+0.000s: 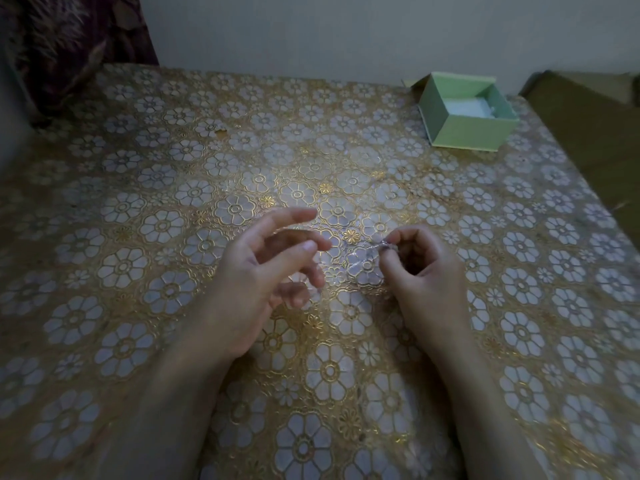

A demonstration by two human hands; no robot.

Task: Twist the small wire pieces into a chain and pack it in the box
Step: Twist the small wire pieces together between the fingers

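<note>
Gold-and-white flowered cloth covers the bench (173, 174), which stands against a pale wall. Far right on it sits an open green box (467, 110) with something white on its bottom; what it is I cannot tell. Both hands hover above the middle of the bench. The right hand (424, 268) is curled, its thumb and forefinger pinching a thin, glinting wire piece (377, 244). The left hand (263, 271) hangs just beside it, fingers spread and loosely bent, holding nothing.
</note>
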